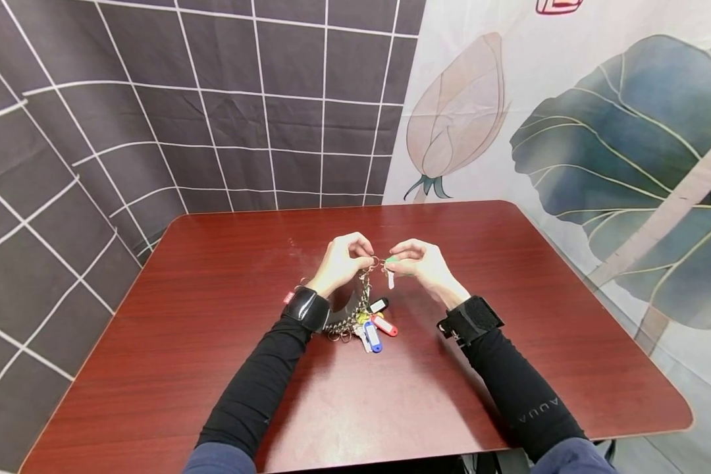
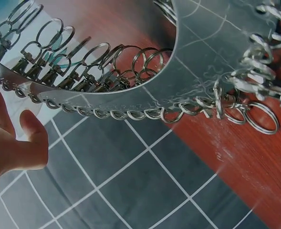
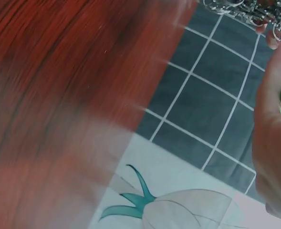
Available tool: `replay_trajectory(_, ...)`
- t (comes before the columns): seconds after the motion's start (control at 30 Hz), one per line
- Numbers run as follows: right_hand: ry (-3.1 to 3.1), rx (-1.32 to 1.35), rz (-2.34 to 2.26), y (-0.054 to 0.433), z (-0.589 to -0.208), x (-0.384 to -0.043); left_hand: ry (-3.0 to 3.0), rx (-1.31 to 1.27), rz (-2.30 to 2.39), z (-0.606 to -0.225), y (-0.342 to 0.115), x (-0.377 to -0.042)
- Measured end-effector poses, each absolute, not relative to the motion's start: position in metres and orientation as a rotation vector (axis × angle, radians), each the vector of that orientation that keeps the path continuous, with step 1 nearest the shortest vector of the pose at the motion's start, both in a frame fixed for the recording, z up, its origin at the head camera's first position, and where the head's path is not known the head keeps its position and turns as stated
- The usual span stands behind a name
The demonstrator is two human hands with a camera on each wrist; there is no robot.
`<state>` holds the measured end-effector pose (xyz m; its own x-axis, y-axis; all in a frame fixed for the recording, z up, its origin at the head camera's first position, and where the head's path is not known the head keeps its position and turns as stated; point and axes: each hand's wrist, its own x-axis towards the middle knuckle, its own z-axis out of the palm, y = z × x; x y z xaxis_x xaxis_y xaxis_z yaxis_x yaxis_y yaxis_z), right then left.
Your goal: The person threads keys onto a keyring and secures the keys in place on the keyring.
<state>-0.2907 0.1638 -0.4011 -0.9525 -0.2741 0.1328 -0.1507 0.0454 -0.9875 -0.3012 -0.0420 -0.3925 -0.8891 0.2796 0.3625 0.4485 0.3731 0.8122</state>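
Note:
Near the middle of the table my left hand point(image 1: 345, 264) pinches a small key ring point(image 1: 375, 262) between thumb and fingers. Facing it, my right hand point(image 1: 422, 268) pinches a green key tag point(image 1: 391, 261), and a key point(image 1: 390, 280) dangles below. Under my left hand is a shiny curved metal band point(image 2: 197, 43), lined with several clasps and split rings point(image 2: 99, 53). At its near end lie a black key tag point(image 1: 379, 305), a red key tag point(image 1: 384, 324), a blue key tag point(image 1: 372, 337) and loose keys point(image 1: 361, 337). My left wrist hides part of the band.
The reddish-brown table point(image 1: 213, 368) has rounded corners. Behind it hangs a dark grey cloth point(image 1: 225, 125) with white grid lines. A white cloth with a painted flower bud point(image 1: 459, 112) and large leaves covers the right side. A small red tag point(image 1: 288, 297) shows beside my left wrist.

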Motion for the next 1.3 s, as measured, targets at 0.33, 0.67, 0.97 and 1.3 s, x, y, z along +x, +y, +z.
replay_trajectory(0.33,2.232,-0.429,-2.095,0.1609,-0.3934,-0.2920,-2.487,-0.649,-1.553,-0.3923,-0.0424,-0.3013)
replay_trajectory(0.67,2.324,-0.408,-2.044,0.1622,-0.3927,-0.2927,-2.511,-0.634,-1.560,-0.3897,-0.0421,-0.3000)
replay_trajectory(0.97,2.354,-0.406,-2.021,0.1636,-0.3938,-0.2927,-2.520,-0.633,-1.563,-0.3881,-0.0410,-0.2995)
replay_trajectory(1.3,2.393,-0.410,-1.927,0.1665,-0.3960,-0.2925,-2.548,-0.660,-1.539,-0.3901,-0.0382,-0.3004)
